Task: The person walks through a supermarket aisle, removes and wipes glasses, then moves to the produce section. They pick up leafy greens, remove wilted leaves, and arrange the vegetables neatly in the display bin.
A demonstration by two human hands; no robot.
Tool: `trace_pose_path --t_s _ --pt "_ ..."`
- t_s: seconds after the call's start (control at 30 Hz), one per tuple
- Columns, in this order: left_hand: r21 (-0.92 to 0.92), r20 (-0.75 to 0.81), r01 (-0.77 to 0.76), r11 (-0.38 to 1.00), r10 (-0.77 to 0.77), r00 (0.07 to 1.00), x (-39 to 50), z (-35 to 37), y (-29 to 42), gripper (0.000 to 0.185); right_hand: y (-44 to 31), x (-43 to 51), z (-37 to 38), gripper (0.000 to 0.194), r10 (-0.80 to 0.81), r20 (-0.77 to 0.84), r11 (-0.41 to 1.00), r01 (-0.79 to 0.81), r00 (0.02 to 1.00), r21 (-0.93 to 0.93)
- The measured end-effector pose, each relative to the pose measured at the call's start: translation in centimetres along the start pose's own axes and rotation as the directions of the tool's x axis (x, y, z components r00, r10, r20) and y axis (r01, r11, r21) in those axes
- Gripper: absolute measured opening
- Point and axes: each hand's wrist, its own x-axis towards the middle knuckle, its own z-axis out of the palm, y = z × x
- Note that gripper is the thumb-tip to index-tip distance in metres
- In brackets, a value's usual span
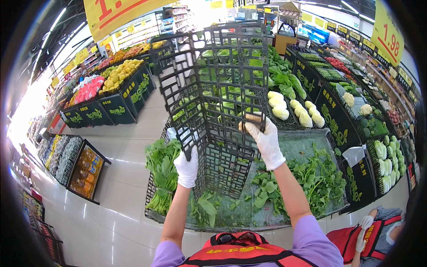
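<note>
A black plastic lattice rack (230,86), bent in an angled shape, is held up over a produce stand (233,217). My left hand (186,168), in a white glove, grips its lower left edge. My right hand (267,142), in a white glove with bare or worn fingertips, holds its right edge. Bundled leafy greens (163,177) stand at the left of the stand, beside my left forearm. Loose leafy stems (300,183) spread over the dark mesh lining on the right. Cut leaves lie beneath the rack.
Napa cabbages (280,108) and more greens (283,76) sit behind the stand. A person in a red apron (363,237), wearing white gloves, is at the lower right. Produce displays line the right, fruit stands (120,75) the left. A yellow price sign (388,36) hangs at the upper right.
</note>
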Motion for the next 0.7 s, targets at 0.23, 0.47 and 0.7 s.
trace_pose_path --t_s 0.23,0.47,0.7 --pt "0.126 0.020 0.078 0.989 -0.081 0.997 1.0 -0.1 0.6 0.015 0.9 1.4 -0.8 0.023 -0.032 -0.063 0.999 0.030 0.997 -0.031" --pt "-0.084 0.027 0.088 0.993 -0.086 0.996 2.2 -0.4 2.3 0.014 2.4 2.2 -1.7 0.013 0.042 -0.126 0.998 -0.037 0.991 0.041" --pt "-0.054 0.165 0.097 0.994 -0.086 0.983 2.7 -1.1 3.1 0.039 3.5 3.3 -2.9 0.012 -0.167 -0.171 0.986 0.161 0.971 -0.049"
